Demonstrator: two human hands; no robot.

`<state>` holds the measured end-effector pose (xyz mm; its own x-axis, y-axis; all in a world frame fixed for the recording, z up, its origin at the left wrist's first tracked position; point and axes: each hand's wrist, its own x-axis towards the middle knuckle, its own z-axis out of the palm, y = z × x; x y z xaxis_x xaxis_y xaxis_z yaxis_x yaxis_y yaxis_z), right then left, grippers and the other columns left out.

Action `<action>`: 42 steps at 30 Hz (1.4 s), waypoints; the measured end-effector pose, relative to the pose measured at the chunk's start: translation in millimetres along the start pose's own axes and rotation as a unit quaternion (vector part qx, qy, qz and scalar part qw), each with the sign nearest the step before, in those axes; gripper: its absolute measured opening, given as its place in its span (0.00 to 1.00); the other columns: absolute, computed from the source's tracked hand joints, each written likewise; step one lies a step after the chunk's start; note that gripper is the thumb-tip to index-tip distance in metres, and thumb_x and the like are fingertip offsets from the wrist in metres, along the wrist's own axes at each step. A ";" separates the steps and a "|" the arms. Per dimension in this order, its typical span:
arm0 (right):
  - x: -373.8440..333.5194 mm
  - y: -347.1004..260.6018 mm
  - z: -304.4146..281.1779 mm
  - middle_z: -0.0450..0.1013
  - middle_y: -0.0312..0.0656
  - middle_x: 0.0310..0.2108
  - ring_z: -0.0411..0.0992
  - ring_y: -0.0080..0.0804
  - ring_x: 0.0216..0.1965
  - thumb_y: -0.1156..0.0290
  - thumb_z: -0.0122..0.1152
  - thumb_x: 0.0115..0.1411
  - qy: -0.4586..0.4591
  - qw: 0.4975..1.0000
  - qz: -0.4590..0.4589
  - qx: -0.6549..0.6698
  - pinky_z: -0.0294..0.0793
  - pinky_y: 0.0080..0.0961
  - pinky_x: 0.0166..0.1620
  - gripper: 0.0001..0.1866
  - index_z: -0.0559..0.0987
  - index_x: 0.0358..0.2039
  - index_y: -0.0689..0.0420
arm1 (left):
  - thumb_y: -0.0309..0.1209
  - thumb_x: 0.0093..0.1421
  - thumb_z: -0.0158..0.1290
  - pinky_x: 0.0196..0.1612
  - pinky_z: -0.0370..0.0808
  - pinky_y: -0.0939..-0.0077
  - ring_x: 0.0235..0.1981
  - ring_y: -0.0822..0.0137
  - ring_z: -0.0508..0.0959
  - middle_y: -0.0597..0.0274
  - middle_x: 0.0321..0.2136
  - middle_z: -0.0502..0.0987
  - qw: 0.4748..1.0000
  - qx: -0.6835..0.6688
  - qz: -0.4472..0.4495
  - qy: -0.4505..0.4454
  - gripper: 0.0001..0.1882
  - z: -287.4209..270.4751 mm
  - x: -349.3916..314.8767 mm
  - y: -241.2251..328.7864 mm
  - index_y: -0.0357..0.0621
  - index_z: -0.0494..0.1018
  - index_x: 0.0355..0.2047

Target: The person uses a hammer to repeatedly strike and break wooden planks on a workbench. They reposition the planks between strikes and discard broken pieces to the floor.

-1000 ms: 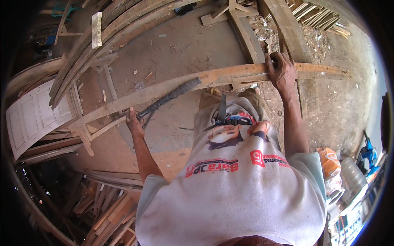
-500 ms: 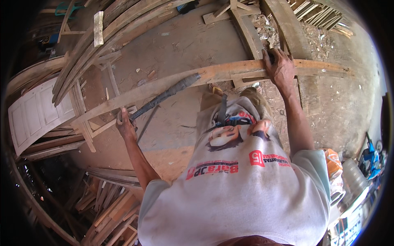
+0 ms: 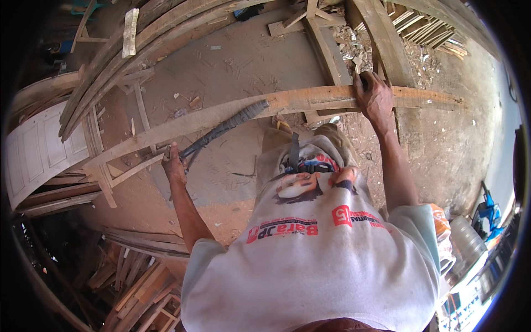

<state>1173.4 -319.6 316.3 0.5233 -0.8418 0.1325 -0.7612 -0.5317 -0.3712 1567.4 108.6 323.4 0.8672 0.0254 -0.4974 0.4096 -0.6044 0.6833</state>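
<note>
A long, slightly curved wooden plank (image 3: 221, 117) lies across in front of me, rising toward the right. My right hand (image 3: 374, 97) is closed over it near its right part, with the fingers at the far edge. My left hand (image 3: 175, 164) is closed around the lower end of a long rod wrapped in black (image 3: 229, 123). The rod slants up to the right along the plank's near side, its tip by the plank's middle. What sits at the rod's gripped end is hidden by my fingers.
Curved timbers (image 3: 160, 39) are stacked at the far left, above a white panelled door (image 3: 44, 146). Wood offcuts (image 3: 146, 296) pile up at lower left. A thick beam (image 3: 387, 44) stands beyond my right hand, near scattered wood chips (image 3: 354, 47). A clear plastic container (image 3: 466, 243) is at right.
The whole view has shifted slightly to the left. My left hand and the black-wrapped rod have slid a little to the right relative to the plank. My right hand stays on the plank.
</note>
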 end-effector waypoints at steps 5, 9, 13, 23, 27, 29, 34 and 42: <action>-1.4 -3.2 -0.5 0.80 0.47 0.34 0.79 0.48 0.38 0.54 0.60 0.66 0.019 1.000 -0.005 0.001 0.72 0.44 0.53 0.16 0.83 0.39 0.56 | 0.52 0.59 0.65 0.19 0.63 0.79 0.19 0.77 0.66 0.71 0.24 0.70 1.000 -0.006 0.012 -0.023 0.23 -5.5 11.4 -4.4 0.48 0.71 0.36; -4.9 -6.9 -5.3 0.80 0.47 0.35 0.79 0.48 0.38 0.55 0.61 0.66 0.023 0.999 0.003 0.023 0.72 0.45 0.54 0.16 0.83 0.39 0.55 | 0.52 0.59 0.65 0.19 0.64 0.78 0.18 0.75 0.67 0.68 0.26 0.72 1.000 0.014 0.007 0.016 0.23 -5.4 29.1 -9.0 0.47 0.72 0.36; -2.7 -5.4 -8.8 0.80 0.46 0.34 0.79 0.46 0.37 0.55 0.60 0.66 0.027 0.999 0.002 0.027 0.72 0.42 0.55 0.16 0.83 0.39 0.56 | 0.51 0.58 0.65 0.21 0.66 0.74 0.22 0.72 0.70 0.66 0.30 0.73 0.999 0.040 -0.002 0.031 0.24 6.3 21.9 10.9 0.45 0.73 0.40; 0.7 -9.7 -11.7 0.80 0.45 0.32 0.79 0.44 0.37 0.55 0.61 0.65 0.008 1.000 0.012 0.025 0.72 0.38 0.51 0.17 0.83 0.35 0.57 | 0.50 0.57 0.66 0.41 0.73 0.64 0.41 0.66 0.74 0.62 0.42 0.73 0.999 0.018 -0.025 0.017 0.32 7.0 52.0 -10.1 0.44 0.70 0.53; 1.9 -11.5 -13.3 0.80 0.45 0.32 0.79 0.45 0.37 0.55 0.61 0.65 -0.012 1.000 0.021 0.017 0.72 0.39 0.49 0.16 0.83 0.35 0.56 | 0.56 0.56 0.65 0.31 0.69 0.76 0.33 0.73 0.73 0.65 0.38 0.77 0.996 0.061 0.035 0.047 0.29 10.8 67.4 -16.0 0.47 0.78 0.47; 0.3 -10.3 -11.2 0.80 0.45 0.32 0.79 0.46 0.36 0.54 0.60 0.65 -0.013 0.999 0.027 0.015 0.72 0.40 0.49 0.16 0.83 0.36 0.55 | 0.55 0.54 0.67 0.43 0.71 0.61 0.48 0.63 0.72 0.60 0.50 0.74 0.999 0.047 -0.002 0.014 0.37 8.4 72.1 -12.1 0.45 0.71 0.56; 2.8 -11.2 -7.9 0.80 0.45 0.33 0.79 0.46 0.37 0.54 0.60 0.65 -0.001 1.000 0.013 0.012 0.72 0.40 0.49 0.16 0.83 0.36 0.56 | 0.55 0.52 0.69 0.44 0.71 0.61 0.50 0.64 0.70 0.62 0.51 0.72 1.000 0.015 -0.019 0.005 0.38 4.6 73.6 -14.3 0.47 0.70 0.55; 1.6 -9.6 -9.0 0.80 0.46 0.32 0.79 0.46 0.37 0.55 0.62 0.64 0.004 1.000 0.019 0.012 0.73 0.40 0.48 0.16 0.83 0.34 0.56 | 0.55 0.54 0.68 0.25 0.65 0.81 0.27 0.77 0.71 0.70 0.31 0.74 0.999 0.005 0.027 0.030 0.24 13.3 57.5 -8.8 0.52 0.77 0.40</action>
<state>1178.2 -316.6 328.4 0.4916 -0.8618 0.1250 -0.7708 -0.4974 -0.3981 1609.9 104.9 281.6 0.9038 0.0400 -0.4260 0.3586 -0.6140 0.7031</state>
